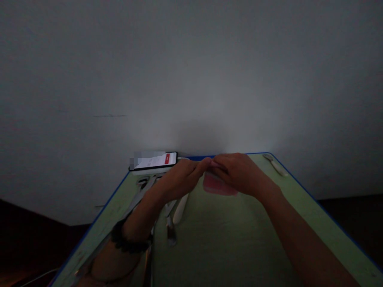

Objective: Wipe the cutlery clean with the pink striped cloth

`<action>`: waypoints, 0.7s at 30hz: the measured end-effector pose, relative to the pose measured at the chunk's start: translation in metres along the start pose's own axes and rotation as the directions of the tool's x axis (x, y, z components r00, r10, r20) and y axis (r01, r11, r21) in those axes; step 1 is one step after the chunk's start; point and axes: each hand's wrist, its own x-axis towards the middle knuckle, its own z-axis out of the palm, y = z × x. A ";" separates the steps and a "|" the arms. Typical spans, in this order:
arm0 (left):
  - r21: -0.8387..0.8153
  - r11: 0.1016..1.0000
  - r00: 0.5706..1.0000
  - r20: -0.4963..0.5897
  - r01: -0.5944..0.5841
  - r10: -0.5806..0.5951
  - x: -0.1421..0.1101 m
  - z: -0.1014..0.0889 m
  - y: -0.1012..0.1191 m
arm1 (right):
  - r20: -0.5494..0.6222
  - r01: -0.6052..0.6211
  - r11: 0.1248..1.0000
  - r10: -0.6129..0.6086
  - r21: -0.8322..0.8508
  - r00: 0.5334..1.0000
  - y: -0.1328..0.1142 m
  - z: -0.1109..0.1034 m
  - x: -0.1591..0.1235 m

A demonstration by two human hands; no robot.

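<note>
Both my hands meet over the far middle of the table. My right hand is closed on a soft-looking pink piece, whose flat lower part hangs below the fingers; its exact kind is hard to make out in the dim light. My left hand reaches in from the other side, fingers together, its tips against the right fingers where a bit of pink shows. Under the left forearm lie several metal utensils, among them one with a pale handle and one with a shiny metal end.
The pale green table has a blue edge and stands against a grey wall. At the back left rests a lit phone on a white base. A spoon-like utensil with a pale handle lies near the far right corner.
</note>
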 end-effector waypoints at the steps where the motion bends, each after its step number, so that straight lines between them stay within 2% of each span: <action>1: -0.017 1.000 1.000 -0.004 0.012 -0.012 0.001 0.000 -0.002 | 0.000 -0.001 1.000 0.001 -0.001 1.000 -0.001 0.001 0.000; 6: -0.095 0.994 0.997 0.057 0.059 -0.054 0.005 0.005 -0.019 | 0.029 -0.026 1.000 0.026 -0.011 0.999 -0.002 0.014 0.003; 12: 0.162 0.987 0.996 0.090 -0.023 0.008 0.006 -0.004 -0.041 | 0.089 -0.037 0.998 0.032 0.045 0.995 0.005 0.033 0.004; 17: 0.256 0.966 0.997 0.082 -0.015 -0.006 0.001 -0.015 -0.043 | 0.181 -0.051 0.987 0.023 0.151 0.983 0.019 0.030 0.001; 21: 0.196 0.979 0.990 0.137 -0.054 0.027 0.000 -0.013 -0.045 | 0.140 -0.009 0.991 -0.010 0.135 0.990 0.024 0.027 -0.001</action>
